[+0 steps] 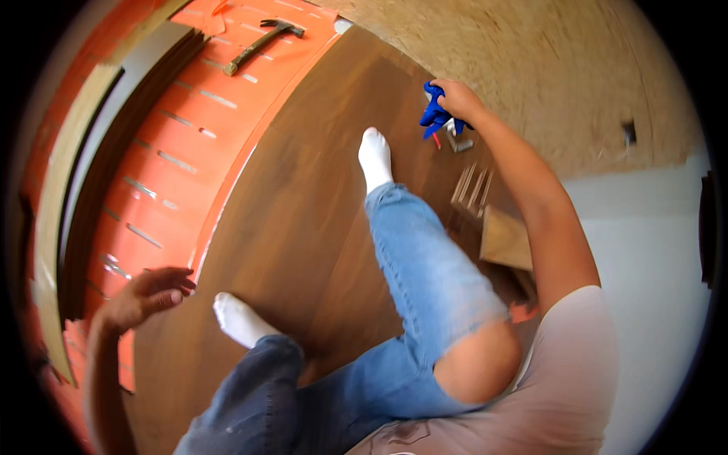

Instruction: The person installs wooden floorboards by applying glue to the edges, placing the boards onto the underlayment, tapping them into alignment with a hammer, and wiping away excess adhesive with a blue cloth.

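My right hand [457,98] reaches far out to the right with its fingers closed round a crumpled blue cloth [434,114]. Just below the cloth, a small metal piece [459,142] and something thin and red [437,141] lie at the floor's edge. My left hand [148,297] hovers by the left border of the brown wood plank floor [303,189], fingers apart and nothing in them. Beneath and beside it runs the orange underlayment sheet [216,155] with slots in it.
A claw hammer [262,47] lies on the orange sheet at the far left. Stacked long planks [57,205] stand along the left side. Short wood offcuts [504,239] sit at my right, below the chipboard wall [546,61]. My socked feet rest on the planks.
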Action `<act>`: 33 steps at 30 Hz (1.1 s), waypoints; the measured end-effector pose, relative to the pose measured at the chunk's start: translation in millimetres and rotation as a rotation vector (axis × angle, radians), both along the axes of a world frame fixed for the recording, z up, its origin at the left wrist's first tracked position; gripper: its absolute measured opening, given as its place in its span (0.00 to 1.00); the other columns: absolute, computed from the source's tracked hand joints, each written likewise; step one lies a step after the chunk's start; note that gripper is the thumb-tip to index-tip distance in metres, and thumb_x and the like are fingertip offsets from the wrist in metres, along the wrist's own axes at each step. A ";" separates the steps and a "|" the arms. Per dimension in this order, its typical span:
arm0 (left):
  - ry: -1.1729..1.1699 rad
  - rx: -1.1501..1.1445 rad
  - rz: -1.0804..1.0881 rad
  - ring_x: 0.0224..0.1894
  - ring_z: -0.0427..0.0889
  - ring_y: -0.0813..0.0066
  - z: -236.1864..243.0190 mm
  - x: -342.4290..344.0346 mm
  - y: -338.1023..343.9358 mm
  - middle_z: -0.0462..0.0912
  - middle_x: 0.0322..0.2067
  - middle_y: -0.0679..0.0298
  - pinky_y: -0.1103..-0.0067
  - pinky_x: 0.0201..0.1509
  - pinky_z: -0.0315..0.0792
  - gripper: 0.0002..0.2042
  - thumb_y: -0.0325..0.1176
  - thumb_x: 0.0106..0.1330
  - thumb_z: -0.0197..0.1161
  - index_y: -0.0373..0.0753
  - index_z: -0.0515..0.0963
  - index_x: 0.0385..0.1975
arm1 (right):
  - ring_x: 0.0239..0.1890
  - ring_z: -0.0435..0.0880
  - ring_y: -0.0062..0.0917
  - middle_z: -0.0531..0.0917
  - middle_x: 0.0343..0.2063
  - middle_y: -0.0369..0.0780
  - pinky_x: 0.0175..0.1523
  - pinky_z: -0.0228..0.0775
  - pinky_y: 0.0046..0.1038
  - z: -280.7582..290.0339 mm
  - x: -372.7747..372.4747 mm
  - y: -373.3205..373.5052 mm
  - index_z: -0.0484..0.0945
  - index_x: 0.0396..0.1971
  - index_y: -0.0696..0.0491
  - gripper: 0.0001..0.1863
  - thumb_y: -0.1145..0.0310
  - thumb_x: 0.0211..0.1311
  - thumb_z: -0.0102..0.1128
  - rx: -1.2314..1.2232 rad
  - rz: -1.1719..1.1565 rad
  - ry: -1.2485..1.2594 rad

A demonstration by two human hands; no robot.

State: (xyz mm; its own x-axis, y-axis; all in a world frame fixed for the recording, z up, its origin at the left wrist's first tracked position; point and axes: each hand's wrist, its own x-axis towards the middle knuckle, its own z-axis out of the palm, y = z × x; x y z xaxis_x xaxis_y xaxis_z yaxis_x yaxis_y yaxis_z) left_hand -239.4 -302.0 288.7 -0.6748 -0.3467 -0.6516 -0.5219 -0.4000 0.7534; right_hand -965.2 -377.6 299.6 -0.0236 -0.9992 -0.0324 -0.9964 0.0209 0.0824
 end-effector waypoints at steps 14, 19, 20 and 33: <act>0.146 -0.258 -0.193 0.52 0.81 0.74 -28.5 -115.9 -143.7 0.84 0.50 0.62 0.73 0.63 0.74 0.22 0.37 0.73 0.66 0.35 0.75 0.63 | 0.57 0.79 0.48 0.82 0.56 0.48 0.64 0.72 0.42 -115.6 61.4 -71.4 0.81 0.54 0.57 0.21 0.70 0.59 0.62 -0.377 -0.015 -0.327; -0.095 -0.279 -0.190 0.56 0.82 0.65 -50.7 -55.8 -130.7 0.84 0.54 0.58 0.69 0.61 0.75 0.27 0.42 0.69 0.70 0.36 0.75 0.64 | 0.75 0.61 0.46 0.68 0.72 0.43 0.76 0.51 0.56 -191.4 82.1 -53.2 0.69 0.71 0.49 0.33 0.53 0.69 0.58 -0.015 -0.064 -0.137; -0.168 -0.261 -0.152 0.56 0.82 0.65 -43.3 -49.1 -126.9 0.84 0.54 0.59 0.69 0.61 0.75 0.27 0.42 0.69 0.70 0.36 0.75 0.64 | 0.75 0.59 0.45 0.68 0.73 0.43 0.76 0.50 0.58 -200.4 80.9 -66.3 0.68 0.71 0.49 0.33 0.53 0.69 0.57 -0.074 -0.066 -0.136; -0.492 -0.331 -0.060 0.56 0.83 0.61 -9.2 -104.1 -157.2 0.84 0.52 0.52 0.68 0.60 0.77 0.26 0.35 0.67 0.69 0.35 0.74 0.64 | 0.71 0.65 0.34 0.69 0.72 0.36 0.66 0.62 0.51 -204.7 -41.5 -247.6 0.71 0.69 0.46 0.29 0.55 0.70 0.53 -0.083 -0.300 -0.069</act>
State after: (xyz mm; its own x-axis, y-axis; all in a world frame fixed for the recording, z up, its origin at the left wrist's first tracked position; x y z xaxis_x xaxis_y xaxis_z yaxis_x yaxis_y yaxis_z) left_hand -343.6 -459.1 279.5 -0.3461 -0.5555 -0.7561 -0.8556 -0.1437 0.4972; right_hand -1006.6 -625.3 94.9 -0.3181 -0.9473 0.0375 -0.9480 0.3184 0.0009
